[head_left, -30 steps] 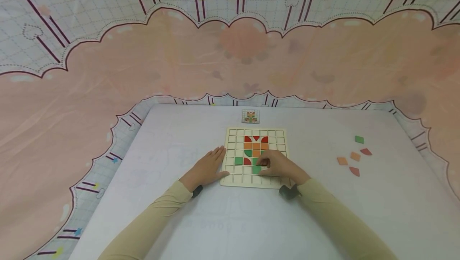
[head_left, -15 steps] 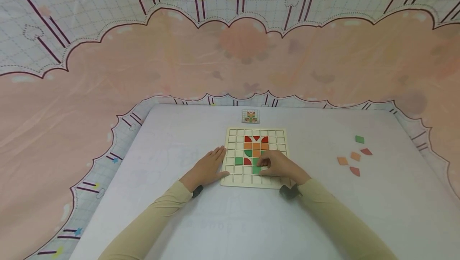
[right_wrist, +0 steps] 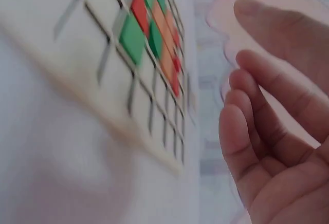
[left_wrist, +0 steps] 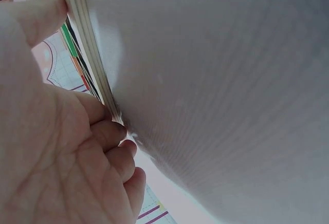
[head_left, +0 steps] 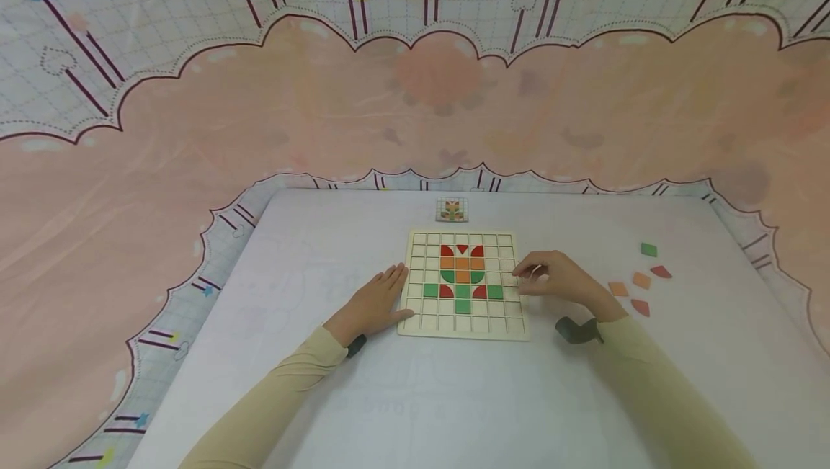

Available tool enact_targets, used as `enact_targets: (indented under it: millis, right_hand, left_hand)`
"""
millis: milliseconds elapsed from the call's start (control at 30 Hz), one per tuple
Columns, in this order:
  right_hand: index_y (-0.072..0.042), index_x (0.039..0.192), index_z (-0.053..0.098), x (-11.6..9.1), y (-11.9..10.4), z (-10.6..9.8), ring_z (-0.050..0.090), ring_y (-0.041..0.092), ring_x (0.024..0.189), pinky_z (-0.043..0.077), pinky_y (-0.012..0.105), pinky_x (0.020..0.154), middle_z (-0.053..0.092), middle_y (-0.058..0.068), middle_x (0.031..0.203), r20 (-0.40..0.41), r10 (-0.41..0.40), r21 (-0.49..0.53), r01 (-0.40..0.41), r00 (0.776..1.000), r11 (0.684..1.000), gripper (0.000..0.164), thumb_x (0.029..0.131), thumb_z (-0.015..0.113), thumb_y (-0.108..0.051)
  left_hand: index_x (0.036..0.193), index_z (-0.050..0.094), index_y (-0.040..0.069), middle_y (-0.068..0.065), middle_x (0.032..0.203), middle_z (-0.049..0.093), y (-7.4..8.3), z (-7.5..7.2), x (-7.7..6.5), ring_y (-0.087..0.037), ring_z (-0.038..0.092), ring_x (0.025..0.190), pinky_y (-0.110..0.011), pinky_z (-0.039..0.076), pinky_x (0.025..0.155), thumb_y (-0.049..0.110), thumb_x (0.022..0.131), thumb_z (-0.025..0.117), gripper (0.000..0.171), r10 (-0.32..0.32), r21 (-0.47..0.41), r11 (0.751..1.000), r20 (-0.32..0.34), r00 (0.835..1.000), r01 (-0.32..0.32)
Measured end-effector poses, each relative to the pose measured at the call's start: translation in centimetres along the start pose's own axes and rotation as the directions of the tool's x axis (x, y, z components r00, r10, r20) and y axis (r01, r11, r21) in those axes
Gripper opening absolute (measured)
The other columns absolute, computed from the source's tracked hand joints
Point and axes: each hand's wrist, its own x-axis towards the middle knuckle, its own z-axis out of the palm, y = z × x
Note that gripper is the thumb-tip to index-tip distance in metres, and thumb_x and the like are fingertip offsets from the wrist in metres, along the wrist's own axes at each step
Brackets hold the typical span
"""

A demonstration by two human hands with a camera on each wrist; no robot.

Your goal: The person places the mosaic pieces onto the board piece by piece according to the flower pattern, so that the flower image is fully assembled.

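Observation:
A pale wooden grid board (head_left: 424,323) lies on the white table, with red, orange and green tiles forming a flower-like pattern in its squares. My left hand (head_left: 371,303) rests at the board's left side, thumb on the near corner and fingers along the edge. In the left wrist view the thumb and fingers touch the board's layered edge (left_wrist: 87,34). My right hand (head_left: 556,280) hovers by the board's right edge, fingers loosely bent. The right wrist view shows nothing between its thumb and fingers (right_wrist: 236,126). A green square tile (head_left: 495,292) sits in the grid nearest that hand.
Loose tiles lie right of the board: a green one (head_left: 649,249), two red ones, including the nearer (head_left: 640,307), and two orange ones, including the left one (head_left: 618,289). Behind the board is a small pattern card (head_left: 452,210). A patterned cloth (head_left: 324,116) hangs beyond the table.
My right hand has moved right and off the tiles to the board's right edge, uncovering the green and red tiles at the right of the pattern. My left hand stays put.

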Motion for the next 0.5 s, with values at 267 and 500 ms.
enact_targets:
  millis: [267,500]
  right_hand:
    - [0.000,0.107,0.067,-4.1,3.2,-5.1,0.060,0.012,0.087,0.052,0.015,0.072,0.067,0.016,0.105,-0.073,0.080,-0.060,-0.084,0.994,0.995,0.028,0.080,0.072,-0.006]
    - [0.000,0.109,0.066,-8.0,6.3,-7.8,0.053,-0.014,0.084,0.047,0.006,0.072,0.066,0.014,0.102,-0.185,0.151,-0.093,-0.170,0.971,0.981,0.029,0.083,0.071,-0.010]
  left_hand:
    - [0.149,0.017,-0.001,-0.015,0.157,0.018,0.0,-0.1,-0.1,-0.029,0.019,0.145,-0.040,0.023,0.119,0.056,0.093,0.045,0.084,0.002,0.003,1.000,-0.005,1.000,-0.002]
    - [0.149,0.018,-0.001,-0.015,0.157,0.019,0.0,0.0,-0.1,-0.029,0.019,0.145,-0.040,0.023,0.119,0.056,0.093,0.045,0.085,0.005,0.007,1.000,-0.003,1.000,-0.005]
